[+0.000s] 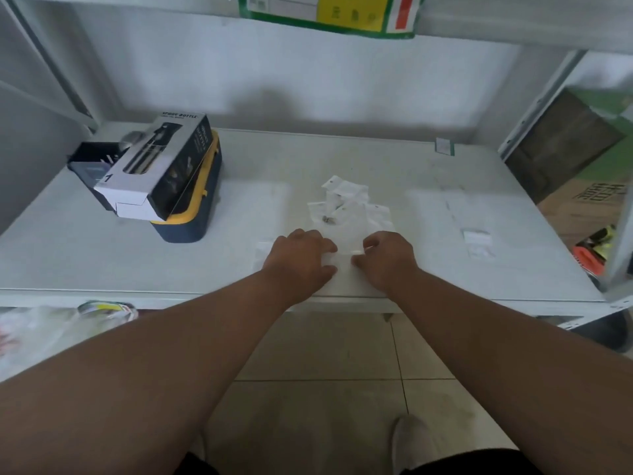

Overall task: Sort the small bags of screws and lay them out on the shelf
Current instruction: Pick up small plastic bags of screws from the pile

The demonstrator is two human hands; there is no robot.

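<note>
A loose heap of small clear bags of screws (346, 204) lies in the middle of the white shelf (102, 262). My left hand (301, 258) and my right hand (387, 258) sit side by side at the shelf's front edge, just in front of the heap. Between them they pinch one clear bag (346, 255), fingers curled on its two sides. Two more bags (478, 241) lie apart on the right, and a faint one (262, 250) lies just left of my left hand.
A spray-bottle box (161, 162) rests on a blue and yellow case (195, 217) at the shelf's left. Shelf posts stand at both sides, with cardboard boxes (579, 207) beyond the right post. An upper shelf with a green and yellow label (342, 15) hangs overhead.
</note>
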